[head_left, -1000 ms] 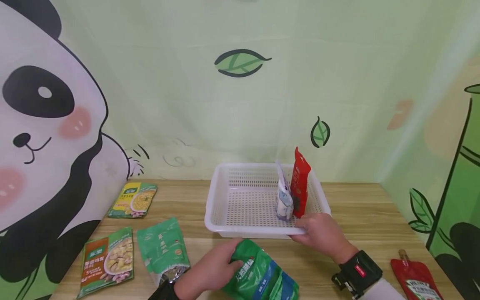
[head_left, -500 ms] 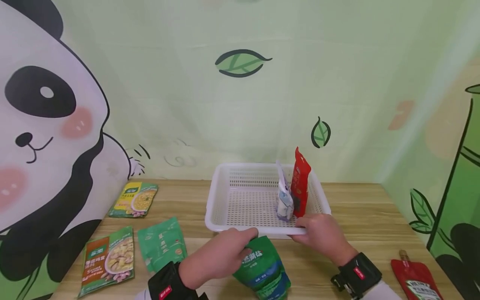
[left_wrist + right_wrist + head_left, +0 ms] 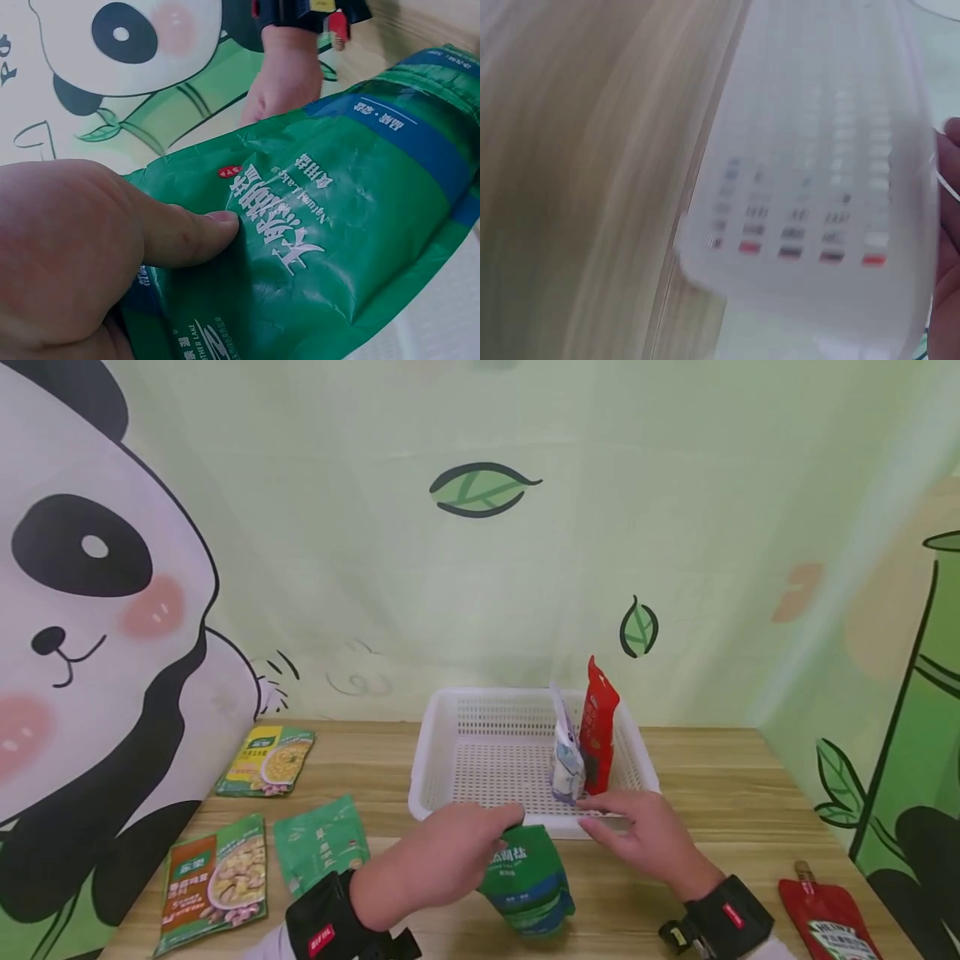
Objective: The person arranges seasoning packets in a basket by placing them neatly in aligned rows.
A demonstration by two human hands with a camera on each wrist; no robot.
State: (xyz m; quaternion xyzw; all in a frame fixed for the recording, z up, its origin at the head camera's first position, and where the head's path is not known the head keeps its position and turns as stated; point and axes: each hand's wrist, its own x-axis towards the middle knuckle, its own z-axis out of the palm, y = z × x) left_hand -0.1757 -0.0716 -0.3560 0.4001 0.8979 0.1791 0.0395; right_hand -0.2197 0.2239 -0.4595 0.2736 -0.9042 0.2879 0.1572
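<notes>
My left hand (image 3: 461,847) pinches the top of a green salt bag (image 3: 528,885), which hangs upright in front of the basket. In the left wrist view the thumb presses the printed front of the bag; the fingers behind it are hidden. A white plastic basket (image 3: 487,820) with perforated walls stands on the table. My right hand (image 3: 648,835) is at its front right rim, index finger stretched over the edge and thumb apart from it. Inside the basket's right side, a red packet (image 3: 599,727) and a white and purple packet (image 3: 567,764) stand upright.
On the left lie a yellow soup packet (image 3: 272,760), an orange and green soup packet (image 3: 213,885) and a green pouch (image 3: 318,843), partly covered by my left wrist. A red ketchup pouch (image 3: 828,914) lies at right. A printed curtain (image 3: 360,527) closes the back.
My left hand has lifted the salt bag from a slanted position and brought it up, more upright, toward the basket's front. The right hand's grip on the rim has loosened.
</notes>
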